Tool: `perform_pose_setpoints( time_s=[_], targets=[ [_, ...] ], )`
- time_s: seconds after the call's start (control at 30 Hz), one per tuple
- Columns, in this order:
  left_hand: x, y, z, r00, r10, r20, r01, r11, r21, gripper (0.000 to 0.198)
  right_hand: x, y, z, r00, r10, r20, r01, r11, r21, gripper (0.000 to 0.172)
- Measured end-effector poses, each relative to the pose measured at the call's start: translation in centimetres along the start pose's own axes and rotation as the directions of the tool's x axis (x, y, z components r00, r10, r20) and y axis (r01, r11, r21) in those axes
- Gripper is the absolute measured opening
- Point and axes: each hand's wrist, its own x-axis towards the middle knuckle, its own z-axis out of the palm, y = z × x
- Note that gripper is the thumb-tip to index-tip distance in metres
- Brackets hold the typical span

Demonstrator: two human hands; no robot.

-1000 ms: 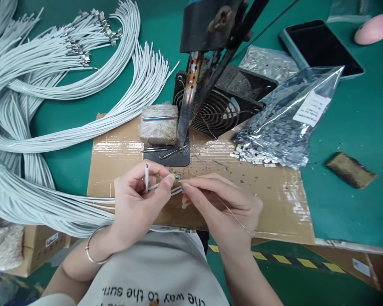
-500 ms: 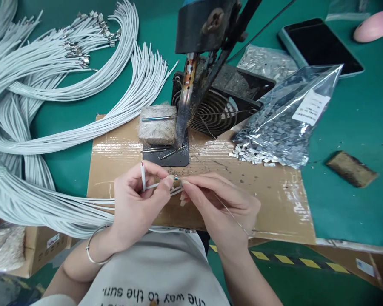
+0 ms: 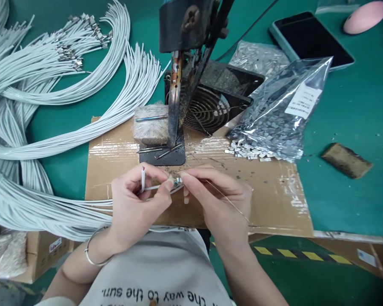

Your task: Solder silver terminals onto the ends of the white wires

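My left hand (image 3: 137, 204) is closed on thin white wires (image 3: 151, 187), one end sticking upright between its fingers with a red tip. My right hand (image 3: 220, 199) pinches a small metal terminal (image 3: 178, 181) at the wire's end, fingertip to fingertip with the left. A thin strand of solder wire (image 3: 230, 203) runs across the back of my right hand. Both hands hover over a taped cardboard sheet (image 3: 274, 199). A soldering iron (image 3: 174, 102) hangs tip-down just beyond them, over a dark metal plate (image 3: 178, 158).
Bundles of white wires (image 3: 51, 85) fill the left of the green table. A fan (image 3: 210, 108) stands behind the iron, beside a sponge block (image 3: 148, 127). A plastic bag of metal terminals (image 3: 274, 123), a tablet (image 3: 306, 38) and a brown block (image 3: 346, 160) lie right.
The hands have stayed together at the wire end; the metal terminal now shows between the fingertips. The view has shifted slightly, so everything sits a little to the left.
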Motion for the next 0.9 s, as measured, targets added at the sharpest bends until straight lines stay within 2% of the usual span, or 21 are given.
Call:
perform_pose_setpoints(
  time_s=[0.9],
  targets=[
    [0.49,0.49,0.4,1.0,0.015,0.028,-0.013,0.998,-0.056,0.018,0.73,-0.63,-0.57,0.997,-0.007,0.075,0.014,0.996,-0.091,0.017]
  ],
)
